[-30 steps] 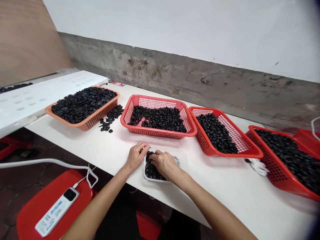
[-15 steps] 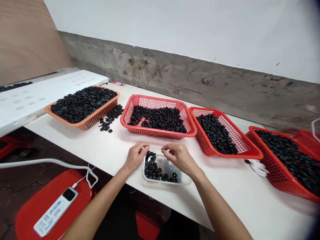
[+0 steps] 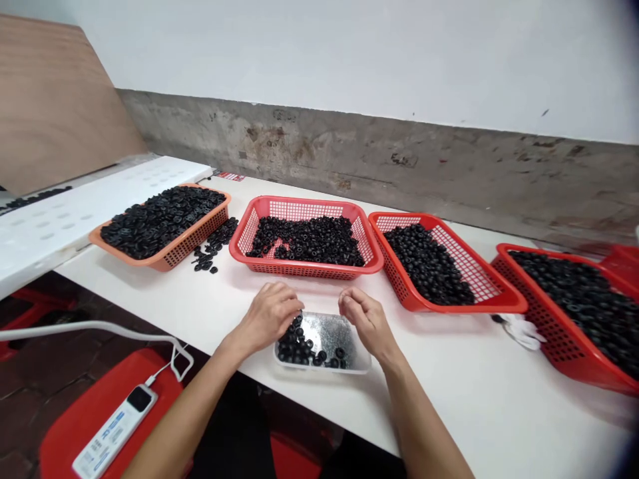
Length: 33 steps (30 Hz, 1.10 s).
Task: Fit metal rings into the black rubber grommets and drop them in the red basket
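Lifted clear of the small tray since a second ago, the right hand point(image 3: 363, 318) now hangs over the tray's far right corner, uncovering its contents, while the left hand point(image 3: 269, 314) stays at the left end. That clear plastic tray point(image 3: 364, 364) is shallow and rectangular with rounded corners. It sits on the smooth white table point(image 3: 474, 386) near its front edge, between the two hands. Inside it, matte black rubber rings point(image 3: 299, 346) cluster at the left and front, beside a glittering bed of tiny metal bits point(image 3: 332, 329). The left hand lies palm down, fingers curled, tips touching the rings; whether it grips one cannot be told. The right hand is curled, thumb pressed to fingertips in a pinch, and anything between them is too small to see. Behind stand perforated plastic baskets heaped with black rubber parts: an orange basket point(image 3: 184, 249) of flat washers, then three red baskets point(image 3: 304, 268) of rounder pieces. Loose washers point(image 3: 212, 246) lie between the first two.
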{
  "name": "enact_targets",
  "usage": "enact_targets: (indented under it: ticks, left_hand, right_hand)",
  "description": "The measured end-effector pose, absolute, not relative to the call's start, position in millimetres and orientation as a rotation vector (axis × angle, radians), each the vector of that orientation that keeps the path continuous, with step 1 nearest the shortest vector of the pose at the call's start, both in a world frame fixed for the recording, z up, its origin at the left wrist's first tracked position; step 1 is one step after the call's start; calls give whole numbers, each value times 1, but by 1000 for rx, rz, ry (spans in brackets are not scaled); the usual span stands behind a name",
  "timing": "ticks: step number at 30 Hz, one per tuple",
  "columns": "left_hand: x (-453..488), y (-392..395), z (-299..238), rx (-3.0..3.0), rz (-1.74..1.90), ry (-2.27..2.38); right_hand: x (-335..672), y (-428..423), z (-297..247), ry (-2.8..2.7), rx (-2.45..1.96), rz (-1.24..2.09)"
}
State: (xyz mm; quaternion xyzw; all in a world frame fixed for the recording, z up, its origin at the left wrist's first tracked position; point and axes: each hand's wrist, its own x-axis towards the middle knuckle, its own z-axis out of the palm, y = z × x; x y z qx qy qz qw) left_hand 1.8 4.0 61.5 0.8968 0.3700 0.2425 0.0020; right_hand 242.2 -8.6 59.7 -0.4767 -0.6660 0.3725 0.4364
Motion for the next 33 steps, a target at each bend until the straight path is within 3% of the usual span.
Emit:
enact_targets:
  ticks: [3,5,33]
  left_hand:
    - [19,12,69,3054,293,1047]
    - [28,16,69,3111,176,1022]
    - [42,12,45,3154,-92,1001]
  right_hand:
    - [237,-11,60,-1706,-1181,894]
    - [235,-12,61,-1720,-1188,875]
    - [233,-13,56,-1768,-1229,847]
